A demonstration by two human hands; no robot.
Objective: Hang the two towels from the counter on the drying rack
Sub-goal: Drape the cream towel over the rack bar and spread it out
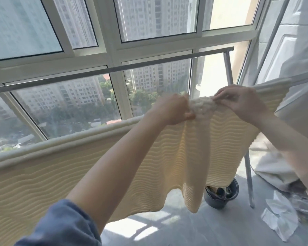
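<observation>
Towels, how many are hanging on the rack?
1 that I can tell: the cream wavy towel draped over the near bar, both hands gripping its bunched top. The left stretch might be a second towel; the arm hides any seam.

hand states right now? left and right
Left hand: closed, pinching the bunched top edge of the cream towel.
Right hand: closed on the same bunched edge.
</observation>
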